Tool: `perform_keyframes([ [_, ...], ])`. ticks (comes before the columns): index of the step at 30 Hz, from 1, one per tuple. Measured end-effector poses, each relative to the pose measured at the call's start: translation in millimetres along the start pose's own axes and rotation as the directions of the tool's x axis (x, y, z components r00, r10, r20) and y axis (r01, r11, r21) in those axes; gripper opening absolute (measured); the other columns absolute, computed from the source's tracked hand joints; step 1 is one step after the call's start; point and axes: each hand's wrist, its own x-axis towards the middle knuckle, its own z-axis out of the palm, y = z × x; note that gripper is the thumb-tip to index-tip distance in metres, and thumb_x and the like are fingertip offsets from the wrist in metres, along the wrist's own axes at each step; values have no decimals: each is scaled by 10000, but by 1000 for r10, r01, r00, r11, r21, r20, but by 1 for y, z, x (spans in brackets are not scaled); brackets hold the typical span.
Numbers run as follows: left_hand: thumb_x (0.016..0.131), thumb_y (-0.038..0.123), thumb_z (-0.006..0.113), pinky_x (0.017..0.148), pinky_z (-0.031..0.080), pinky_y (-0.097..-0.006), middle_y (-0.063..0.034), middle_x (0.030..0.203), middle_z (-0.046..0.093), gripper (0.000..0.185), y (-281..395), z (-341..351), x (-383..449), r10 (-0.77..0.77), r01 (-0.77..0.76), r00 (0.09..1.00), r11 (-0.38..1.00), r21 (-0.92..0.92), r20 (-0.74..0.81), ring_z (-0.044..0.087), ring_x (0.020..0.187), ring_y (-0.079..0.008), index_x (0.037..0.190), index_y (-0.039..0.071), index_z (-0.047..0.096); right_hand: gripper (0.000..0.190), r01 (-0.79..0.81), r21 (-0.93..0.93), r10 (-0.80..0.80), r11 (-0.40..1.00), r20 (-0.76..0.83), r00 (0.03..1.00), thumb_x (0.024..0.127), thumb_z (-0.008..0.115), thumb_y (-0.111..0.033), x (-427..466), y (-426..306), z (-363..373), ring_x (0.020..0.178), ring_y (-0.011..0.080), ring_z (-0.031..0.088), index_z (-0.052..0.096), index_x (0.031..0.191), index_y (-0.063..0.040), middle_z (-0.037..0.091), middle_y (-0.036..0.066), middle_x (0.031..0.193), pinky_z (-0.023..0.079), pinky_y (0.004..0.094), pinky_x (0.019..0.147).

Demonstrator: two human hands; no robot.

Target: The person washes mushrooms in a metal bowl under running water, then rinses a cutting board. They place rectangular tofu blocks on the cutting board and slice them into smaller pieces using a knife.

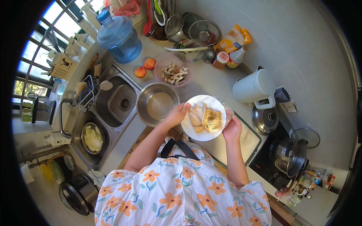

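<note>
A white plate [190, 129] is held up in front of my body, bearing several flat golden-brown food pieces [208, 120]. Clear plastic film [220, 124] stretches over part of the food and bunches at the plate's right rim. My left hand [178, 114] grips the left rim, thumb on top. With its fingers at the crumpled film, my right hand [232, 128] holds the right edge. Just left of the plate, a stainless steel bowl [144, 113] with some liquid in it stands on the counter. Behind that, a pink translucent bowl [188, 60] contains sliced mushrooms [174, 74].
To the left is a double sink [113, 124], with a metal bowl of pale cut vegetables [92, 138]. A cutting board [243, 141] lies under my right forearm. Rightward stand an electric kettle [254, 89] and a cooktop [263, 166] with a pot. Two peaches [144, 68] and a water jug [121, 39] sit behind.
</note>
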Motion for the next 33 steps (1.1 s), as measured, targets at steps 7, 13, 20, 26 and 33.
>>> perform_keyframes([
  [7,1043,405,466,753,493,-340,-94,852,664,464,6,1,-5,71,-72,997,989,132,11,598,800,-160,1039,-20,653,310,154,-730,-163,666,59,985,913,562,-27,-5,-16,20,687,96,576,498,1216,-50,651,167,1247,491,228,629],
  [13,1041,395,471,746,492,-348,-113,833,663,455,12,7,-8,43,-42,999,993,107,-1,604,782,-177,1046,-23,650,480,420,-899,-342,123,359,868,884,570,75,1,0,32,589,67,519,434,1325,-59,652,127,1211,427,211,513],
  [20,1035,393,471,746,493,-390,-195,854,670,441,12,19,-12,88,-76,993,986,147,-76,630,800,-277,1035,-9,651,461,412,-801,-307,-435,562,768,871,596,-50,-28,20,77,761,285,700,529,1315,-154,709,117,1092,550,374,660],
  [26,1026,321,485,723,500,-372,-147,873,696,374,11,42,-19,115,-106,957,993,48,-267,644,796,-231,1045,-13,652,401,465,-573,-127,-675,711,691,850,598,-30,-51,29,95,791,264,701,631,1226,-164,721,83,988,561,374,676],
  [33,1002,242,453,765,544,-351,-36,891,653,226,-62,55,23,-7,-50,998,432,-901,-59,667,827,-202,1047,103,625,352,685,-603,160,-409,691,705,870,642,-74,-103,75,91,1051,289,662,628,1222,-74,635,127,1252,558,374,842],
])
